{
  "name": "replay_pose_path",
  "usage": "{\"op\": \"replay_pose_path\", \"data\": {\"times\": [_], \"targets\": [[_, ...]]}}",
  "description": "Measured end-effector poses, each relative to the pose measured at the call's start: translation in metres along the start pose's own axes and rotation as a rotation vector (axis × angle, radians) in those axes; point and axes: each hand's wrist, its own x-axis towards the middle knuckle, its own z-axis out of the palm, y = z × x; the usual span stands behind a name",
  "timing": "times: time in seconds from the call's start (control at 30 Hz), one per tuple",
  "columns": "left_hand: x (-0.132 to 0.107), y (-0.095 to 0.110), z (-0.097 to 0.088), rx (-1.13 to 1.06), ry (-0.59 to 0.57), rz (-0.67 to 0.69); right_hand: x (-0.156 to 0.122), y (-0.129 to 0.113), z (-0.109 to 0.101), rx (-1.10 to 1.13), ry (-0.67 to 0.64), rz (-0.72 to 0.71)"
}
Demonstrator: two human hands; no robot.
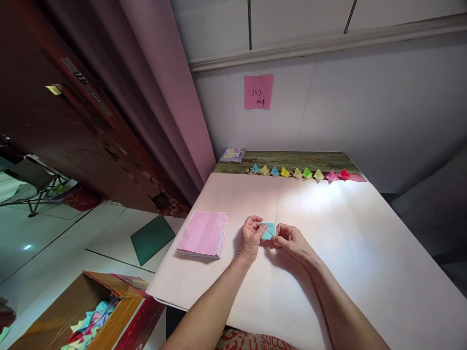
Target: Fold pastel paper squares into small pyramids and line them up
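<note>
A small light-blue folded paper (pixel 269 231) is held between my two hands, a little above the pale tabletop (pixel 248 194). My left hand (pixel 251 236) pinches its left side, with the thumb lying on the front face. At the paper's lower right corner, my right hand (pixel 292 240) grips with thumb and fingertips. A diagonal fold line crosses the face of the paper. To the left of my hands lies a stack of square paper sheets (pixel 202 233), pink on top.
Along the table's far edge stands a row of several small folded paper pieces (pixel 285 172) in various colours. A printed packet (pixel 233 155) lies at the back left corner. On the floor at left, an open cardboard box (pixel 54 311) holds many colourful folded papers. A pink note (pixel 259 92) hangs on the wall.
</note>
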Motion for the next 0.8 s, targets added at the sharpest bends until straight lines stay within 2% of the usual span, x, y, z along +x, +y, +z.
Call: {"op": "replay_pose_path", "data": {"times": [0.13, 0.2, 0.5, 0.63, 0.8], "targets": [[-0.002, 0.001, 0.002, 0.114, -0.101, 0.03, 0.002, 0.001, -0.002, 0.009, 0.108, -0.034], [-0.003, 0.001, 0.003, 0.136, -0.116, 0.037, 0.003, 0.004, -0.001, -0.012, 0.148, -0.035], [-0.004, -0.005, 0.006, 0.221, 0.043, 0.124, 0.008, 0.013, 0.01, 0.106, 0.35, -0.055], [-0.004, -0.002, 0.003, 0.253, -0.05, 0.202, 0.006, 0.008, 0.012, 0.13, 0.354, -0.097], [-0.005, 0.004, 0.001, 0.218, -0.133, 0.139, 0.004, 0.001, 0.007, 0.143, 0.285, -0.086]]}}
